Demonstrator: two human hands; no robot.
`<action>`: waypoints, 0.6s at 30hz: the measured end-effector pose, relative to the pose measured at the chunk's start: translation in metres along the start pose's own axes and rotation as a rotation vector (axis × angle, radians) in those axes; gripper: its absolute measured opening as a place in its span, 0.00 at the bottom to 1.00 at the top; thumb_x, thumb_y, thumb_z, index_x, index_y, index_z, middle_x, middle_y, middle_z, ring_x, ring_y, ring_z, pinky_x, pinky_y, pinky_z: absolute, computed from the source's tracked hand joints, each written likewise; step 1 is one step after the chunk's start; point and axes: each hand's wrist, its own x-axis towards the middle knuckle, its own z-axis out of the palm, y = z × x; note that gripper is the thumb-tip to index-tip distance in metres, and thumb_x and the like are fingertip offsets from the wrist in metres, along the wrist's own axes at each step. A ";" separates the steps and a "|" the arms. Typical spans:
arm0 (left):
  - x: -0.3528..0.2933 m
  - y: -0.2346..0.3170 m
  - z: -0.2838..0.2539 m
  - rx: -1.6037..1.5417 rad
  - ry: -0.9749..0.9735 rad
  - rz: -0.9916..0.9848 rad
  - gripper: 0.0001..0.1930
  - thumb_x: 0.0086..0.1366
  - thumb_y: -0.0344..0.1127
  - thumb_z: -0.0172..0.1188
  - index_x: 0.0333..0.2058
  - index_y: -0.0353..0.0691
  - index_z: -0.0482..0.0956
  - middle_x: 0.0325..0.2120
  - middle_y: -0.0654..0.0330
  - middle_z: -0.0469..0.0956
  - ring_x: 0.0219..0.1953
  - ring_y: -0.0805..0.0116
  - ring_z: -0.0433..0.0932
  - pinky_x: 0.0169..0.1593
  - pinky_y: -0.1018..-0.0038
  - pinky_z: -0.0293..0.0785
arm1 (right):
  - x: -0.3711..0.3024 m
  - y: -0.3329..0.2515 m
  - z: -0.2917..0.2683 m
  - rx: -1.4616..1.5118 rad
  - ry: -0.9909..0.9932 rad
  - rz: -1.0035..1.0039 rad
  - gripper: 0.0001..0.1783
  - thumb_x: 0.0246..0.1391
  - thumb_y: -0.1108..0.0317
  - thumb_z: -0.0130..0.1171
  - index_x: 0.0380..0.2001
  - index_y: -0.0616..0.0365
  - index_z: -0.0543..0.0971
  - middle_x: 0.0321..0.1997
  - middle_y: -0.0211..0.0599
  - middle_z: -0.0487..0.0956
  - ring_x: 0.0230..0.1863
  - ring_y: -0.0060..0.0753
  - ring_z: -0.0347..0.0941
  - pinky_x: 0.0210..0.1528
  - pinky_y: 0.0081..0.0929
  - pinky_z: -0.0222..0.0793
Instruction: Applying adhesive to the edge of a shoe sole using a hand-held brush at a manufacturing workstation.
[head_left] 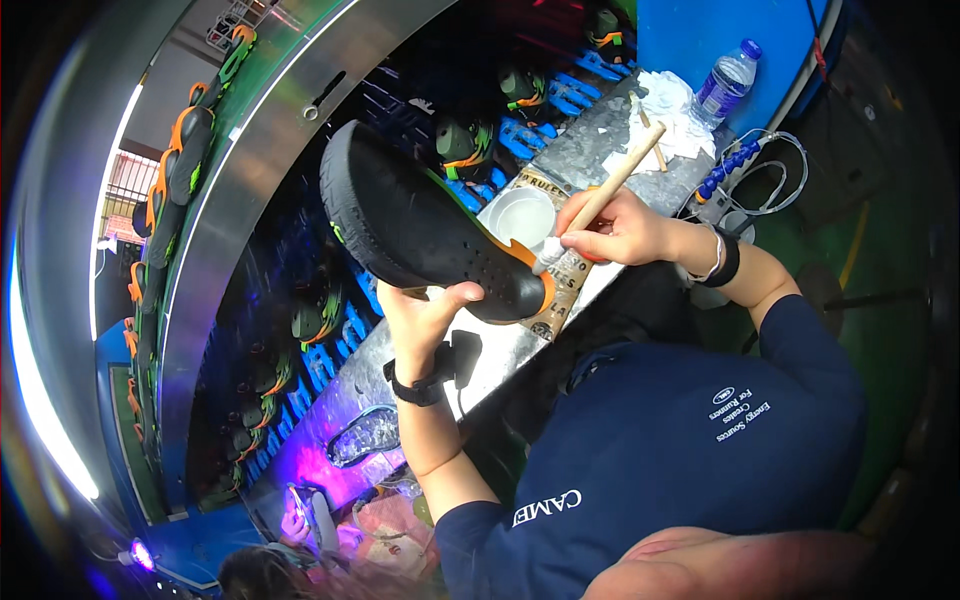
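Observation:
My left hand grips a black shoe sole from underneath, thumb on its near side, and holds it tilted above the metal worktop. The sole has an orange edge at its right end. My right hand is closed around a brush with a thick wooden handle. The brush's pale, wrapped lower end reaches down to the sole's orange end and appears to touch it. Just behind the brush, a round whitish bowl stands on printed brown cardboard.
Beyond the worktop, a conveyor with blue slats carries several dark green shoe uppers. More soles line a rack at left. White tissue, a bottle and a blue segmented hose are at far right. A sole-shaped piece lies lower left.

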 end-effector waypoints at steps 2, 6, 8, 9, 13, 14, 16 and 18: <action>0.000 0.006 0.003 0.014 -0.007 -0.010 0.26 0.34 0.32 0.72 0.34 0.32 0.71 0.28 0.60 0.76 0.31 0.72 0.74 0.37 0.77 0.69 | 0.004 0.004 0.000 -0.117 -0.034 -0.221 0.05 0.48 0.76 0.50 0.30 0.63 0.70 0.19 0.30 0.69 0.15 0.14 0.62 0.17 0.12 0.56; -0.004 0.010 0.001 0.074 0.002 -0.009 0.25 0.33 0.33 0.72 0.32 0.32 0.72 0.27 0.60 0.76 0.31 0.72 0.74 0.37 0.77 0.69 | 0.010 -0.001 0.007 -0.214 -0.007 -0.377 0.05 0.46 0.77 0.52 0.29 0.62 0.71 0.21 0.31 0.69 0.15 0.14 0.62 0.17 0.13 0.56; -0.002 0.017 0.003 0.115 -0.012 0.020 0.25 0.33 0.33 0.72 0.32 0.32 0.72 0.27 0.60 0.76 0.31 0.73 0.74 0.37 0.77 0.69 | 0.010 0.003 0.005 -0.275 0.006 -0.447 0.05 0.44 0.77 0.53 0.28 0.62 0.72 0.22 0.31 0.70 0.16 0.15 0.62 0.17 0.14 0.56; -0.001 0.021 0.004 0.154 -0.025 0.050 0.25 0.33 0.33 0.72 0.31 0.31 0.73 0.27 0.60 0.76 0.30 0.73 0.74 0.37 0.77 0.70 | 0.008 0.005 0.004 -0.320 0.006 -0.439 0.05 0.44 0.77 0.53 0.28 0.62 0.72 0.22 0.31 0.70 0.17 0.15 0.62 0.17 0.14 0.56; -0.007 0.025 0.011 0.324 0.066 0.172 0.25 0.33 0.34 0.72 0.33 0.32 0.73 0.28 0.61 0.76 0.30 0.71 0.74 0.38 0.76 0.70 | -0.001 0.007 0.006 -0.382 0.024 -0.421 0.04 0.43 0.75 0.54 0.26 0.61 0.72 0.21 0.30 0.70 0.18 0.15 0.63 0.19 0.15 0.56; -0.010 0.023 0.012 0.323 0.063 0.171 0.25 0.33 0.34 0.72 0.33 0.32 0.73 0.28 0.61 0.76 0.30 0.71 0.74 0.38 0.76 0.70 | -0.002 0.010 0.006 -0.401 0.049 -0.452 0.04 0.43 0.74 0.55 0.25 0.61 0.72 0.19 0.28 0.70 0.18 0.14 0.63 0.19 0.14 0.56; -0.012 0.023 0.019 0.266 0.099 0.184 0.26 0.34 0.35 0.71 0.35 0.33 0.72 0.29 0.61 0.75 0.31 0.70 0.74 0.37 0.76 0.70 | -0.005 0.011 0.006 -0.395 0.057 -0.459 0.03 0.44 0.74 0.54 0.25 0.61 0.72 0.18 0.28 0.70 0.18 0.13 0.63 0.19 0.13 0.55; -0.010 0.032 0.026 0.313 0.035 0.228 0.26 0.37 0.36 0.70 0.36 0.34 0.71 0.30 0.61 0.74 0.32 0.70 0.73 0.36 0.77 0.69 | -0.009 0.008 0.009 -0.347 0.064 -0.427 0.03 0.44 0.75 0.54 0.25 0.62 0.72 0.18 0.28 0.70 0.18 0.12 0.62 0.19 0.13 0.55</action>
